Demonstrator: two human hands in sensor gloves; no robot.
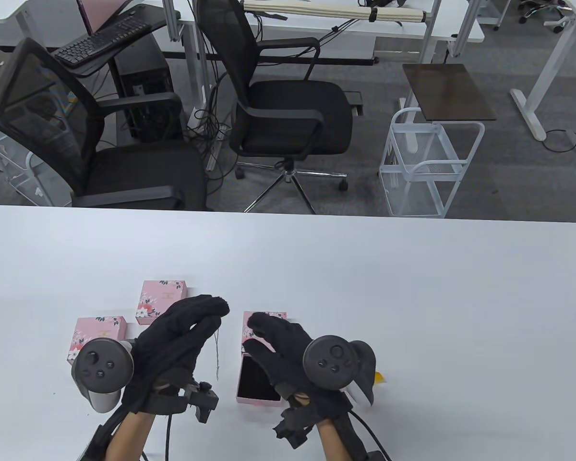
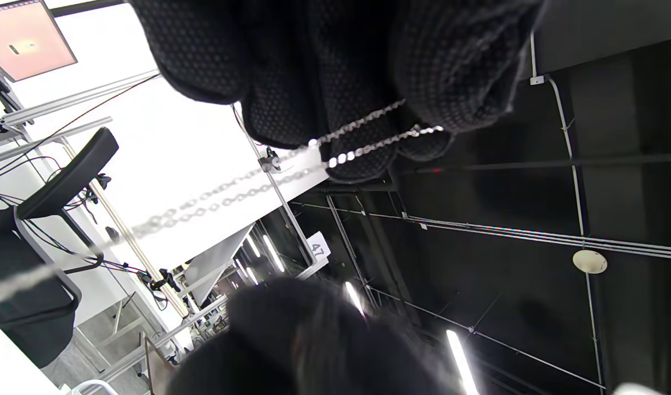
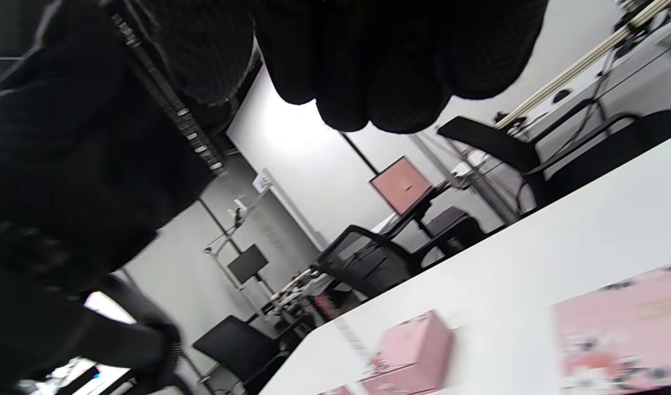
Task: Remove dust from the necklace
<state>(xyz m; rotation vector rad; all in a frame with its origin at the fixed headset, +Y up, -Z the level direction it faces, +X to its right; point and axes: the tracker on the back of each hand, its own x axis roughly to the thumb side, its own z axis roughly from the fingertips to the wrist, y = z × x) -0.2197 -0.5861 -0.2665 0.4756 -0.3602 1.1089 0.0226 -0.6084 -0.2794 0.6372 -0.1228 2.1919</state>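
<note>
My left hand [image 1: 213, 312] is raised above the table and pinches a thin silver necklace [image 1: 217, 357] that hangs straight down from its fingertips. In the left wrist view the necklace chain [image 2: 362, 129] runs doubled between the gloved fingers [image 2: 456, 71] and trails off blurred to the lower left. My right hand [image 1: 258, 333] hovers with loosely bent fingers over an open pink jewellery box [image 1: 257, 399] with a black lining; I see nothing in it. In the right wrist view its fingers [image 3: 368, 82] hang empty.
Two shut pink floral boxes [image 1: 162, 301] [image 1: 98, 329] lie left of my left hand, a third pink piece [image 1: 249, 329] under my right fingers. A small yellow and white item [image 1: 378, 379] lies by the right tracker. Office chairs [image 1: 288, 120] stand beyond the table's far edge.
</note>
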